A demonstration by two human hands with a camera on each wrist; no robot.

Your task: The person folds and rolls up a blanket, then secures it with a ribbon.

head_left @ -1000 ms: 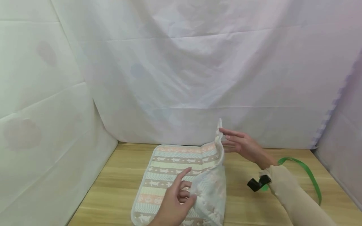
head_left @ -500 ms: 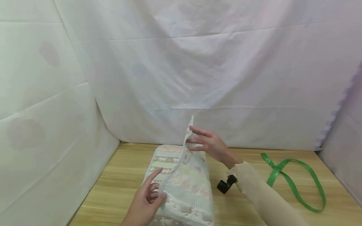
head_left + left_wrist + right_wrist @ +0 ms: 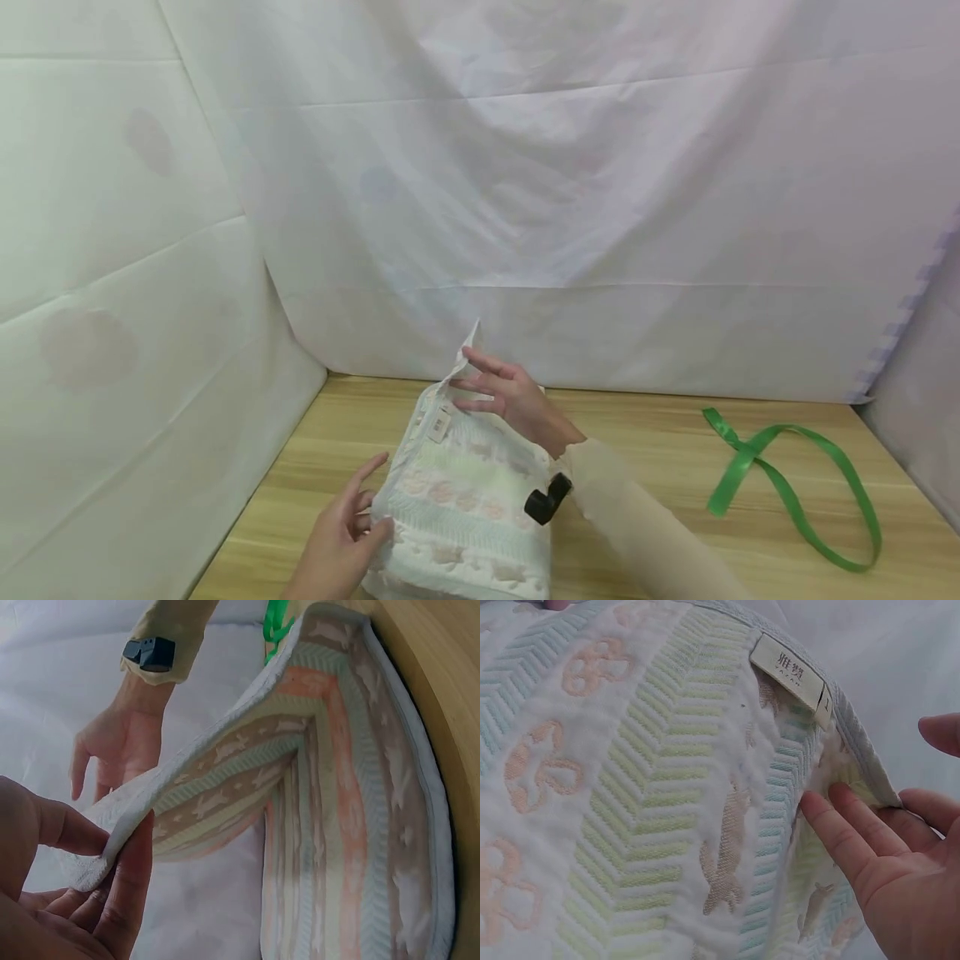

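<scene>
A pale gauze towel (image 3: 461, 500), striped with rabbit and mushroom patterns, lies folded over on itself, its upper layer partly raised. My left hand (image 3: 339, 533) pinches its near left corner; in the left wrist view, thumb and fingers (image 3: 129, 877) press the edge between them. At the far corner, my right hand (image 3: 517, 407) touches the raised layer with nearly straight fingers, its thumb apart from the cloth in the right wrist view. A small woven label (image 3: 789, 673) is sewn near that edge. The left wrist view looks in between the two layers.
A looped green ribbon (image 3: 745, 451) lies on the wooden table (image 3: 637, 417) at right. White cloth hangs behind the table (image 3: 675, 333) and along both sides. A black camera (image 3: 548, 499) is strapped to the right wrist, over the towel's right edge.
Both hands have moved left, carrying the towel's free edge across until it nearly covers the lower layer. The label has come into view, and the right arm no longer hides part of the ribbon.
</scene>
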